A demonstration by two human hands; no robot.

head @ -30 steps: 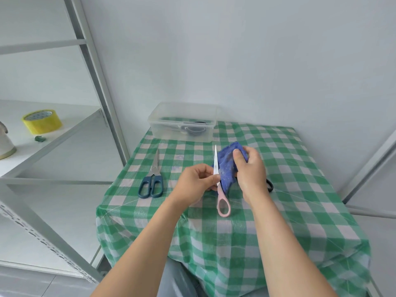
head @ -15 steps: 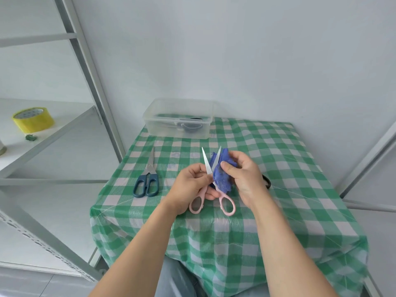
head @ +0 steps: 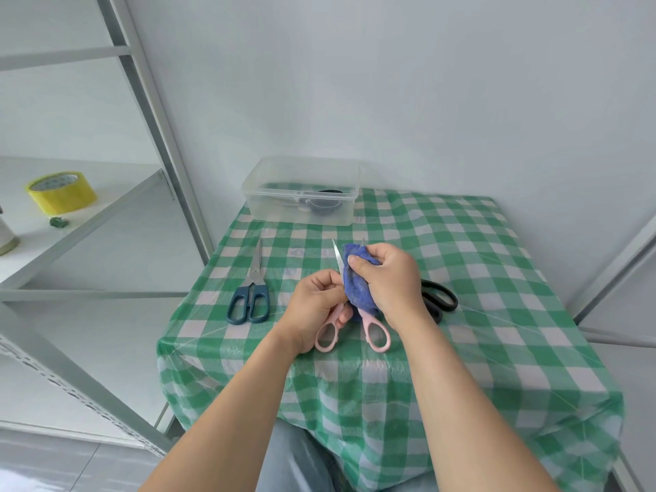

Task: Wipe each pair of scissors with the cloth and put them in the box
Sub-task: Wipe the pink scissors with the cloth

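Now | left hand [head: 316,308] grip clasps pink scissors [head: 365,316] | right hand [head: 390,278] grip bunches cloth [head: 356,291] on them | near table [head: 497,278] front edge

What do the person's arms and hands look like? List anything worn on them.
Both arms are bare: the left forearm and right forearm show no sleeve up to the frame's edge. The left hand and right hand wear no gloves, and no ring, watch or bracelet shows.

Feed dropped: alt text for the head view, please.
The left hand holds open pink scissors while the right hand grips a blue cloth round one blade. On the checked table lie blue-handled scissors and black scissors; a clear box stands behind.
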